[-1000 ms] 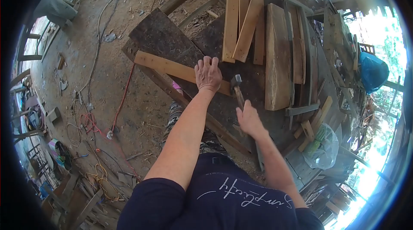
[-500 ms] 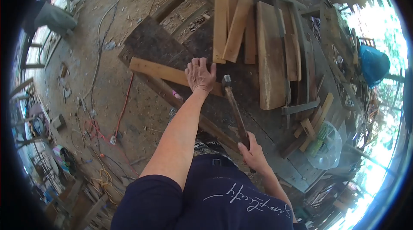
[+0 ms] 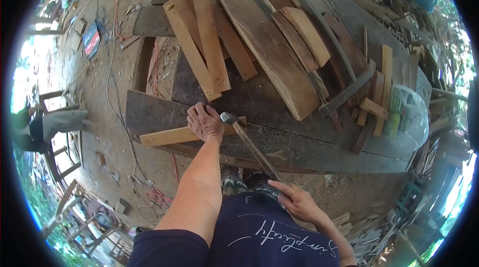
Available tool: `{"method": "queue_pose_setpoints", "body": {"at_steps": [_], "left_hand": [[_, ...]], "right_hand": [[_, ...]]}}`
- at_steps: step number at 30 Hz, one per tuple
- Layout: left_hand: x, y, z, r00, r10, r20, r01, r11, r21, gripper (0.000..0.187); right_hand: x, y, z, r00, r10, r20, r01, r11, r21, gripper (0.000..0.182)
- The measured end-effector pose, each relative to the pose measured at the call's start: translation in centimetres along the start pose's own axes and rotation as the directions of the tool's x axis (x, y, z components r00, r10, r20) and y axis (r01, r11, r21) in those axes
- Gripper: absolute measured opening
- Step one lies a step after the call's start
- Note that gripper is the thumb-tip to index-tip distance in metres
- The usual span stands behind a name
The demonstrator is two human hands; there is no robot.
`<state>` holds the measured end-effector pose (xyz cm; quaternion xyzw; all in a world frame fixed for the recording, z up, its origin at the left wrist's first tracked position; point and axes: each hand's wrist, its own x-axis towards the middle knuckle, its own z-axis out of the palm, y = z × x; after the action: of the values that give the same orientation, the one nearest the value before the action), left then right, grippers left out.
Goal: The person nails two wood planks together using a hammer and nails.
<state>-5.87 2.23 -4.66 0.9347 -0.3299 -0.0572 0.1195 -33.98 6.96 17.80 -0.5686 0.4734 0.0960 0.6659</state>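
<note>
A narrow wooden board [image 3: 167,137] lies along the near edge of a dark wooden worktop [image 3: 319,144]. Across it rests my left hand [image 3: 205,123], its fingers bent over the board's far side. My right hand [image 3: 299,203] is closed around the lower end of a hammer's wooden handle [image 3: 259,156], one finger stretched along it. The hammer's metal head [image 3: 229,118] sits close beside my left thumb and overlaps the right end of the board in this view.
Several loose planks [image 3: 209,37] lie fanned out beyond my left hand. A thick slab [image 3: 269,52] and curved wooden pieces [image 3: 304,35] are to their right. A clear plastic bag [image 3: 406,120] lies at the right end. Cords [image 3: 114,87] trail over the dirt floor at left, near another person's leg [image 3: 62,123].
My view has turned, so the worktop and its planks appear rotated. My left hand's fingers, flatter before, are now more bent on the board. The hammer stays in my right hand.
</note>
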Motion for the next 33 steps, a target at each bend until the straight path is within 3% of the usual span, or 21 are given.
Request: {"method": "queue_pose_setpoints", "body": {"at_steps": [2,4,8,10,13,14,16,20,22,23,25,33], "left_hand": [[-0.1,-0.5,0.3,0.998,0.056,-0.024,-0.056,0.998,0.025,0.015],[0.0,-0.7,0.6,0.999,0.046,0.02,-0.047,0.998,0.042,0.015],[0.2,-0.2,0.0,0.998,0.015,0.064,-0.018,0.999,0.039,0.015],[0.4,-0.1,-0.4,0.996,0.006,0.094,-0.009,0.999,0.031,0.017],[0.3,-0.2,-0.5,0.994,-0.004,0.109,0.002,1.0,0.018,0.018],[0.3,-0.3,-0.5,0.995,0.009,0.097,-0.01,1.0,0.011,0.018],[0.3,-0.5,-0.6,0.995,0.011,0.096,-0.012,1.0,0.007,0.017],[0.3,-1.0,-0.5,0.997,0.037,0.075,-0.034,0.998,-0.047,0.016],[0.4,-1.0,-0.6,0.997,0.032,0.071,-0.029,0.998,-0.047,0.017],[0.4,-1.1,-0.6,0.997,0.03,0.075,-0.026,0.998,-0.053,0.017],[0.4,-1.2,-0.7,0.996,0.023,0.085,-0.017,0.997,-0.072,0.017],[0.4,-1.5,-0.8,0.995,0.015,0.102,-0.002,0.992,-0.126,0.016]], "right_hand": [[-0.1,-1.4,0.4,0.999,-0.04,0.0,0.04,0.999,-0.004,0.046],[-1.3,-3.6,1.2,0.977,0.179,0.113,-0.176,0.984,-0.034,0.043],[-0.6,-6.5,0.0,0.942,0.308,0.132,-0.308,0.951,-0.023,0.04],[-0.7,-6.0,0.4,0.997,0.066,-0.04,-0.057,0.982,0.181,0.047],[-1.0,-7.0,1.0,0.965,0.205,-0.165,-0.151,0.944,0.295,0.056],[-0.9,-6.6,1.6,0.966,0.204,-0.157,-0.154,0.946,0.286,0.056],[-0.6,-5.0,3.7,0.943,0.096,-0.32,-0.035,0.981,0.192,0.064],[1.0,-3.9,7.9,0.935,0.191,-0.3,-0.096,0.948,0.302,0.064],[1.8,-3.7,10.2,0.902,0.273,-0.334,-0.058,0.844,0.533,0.06],[2.1,-3.6,11.5,0.9,0.276,-0.338,-0.061,0.847,0.528,0.06],[2.5,-3.4,14.4,0.877,0.307,-0.37,0.079,0.667,0.741,0.055],[5.9,-1.5,19.6,0.814,0.302,-0.496,0.161,0.703,0.692,0.054]]}}
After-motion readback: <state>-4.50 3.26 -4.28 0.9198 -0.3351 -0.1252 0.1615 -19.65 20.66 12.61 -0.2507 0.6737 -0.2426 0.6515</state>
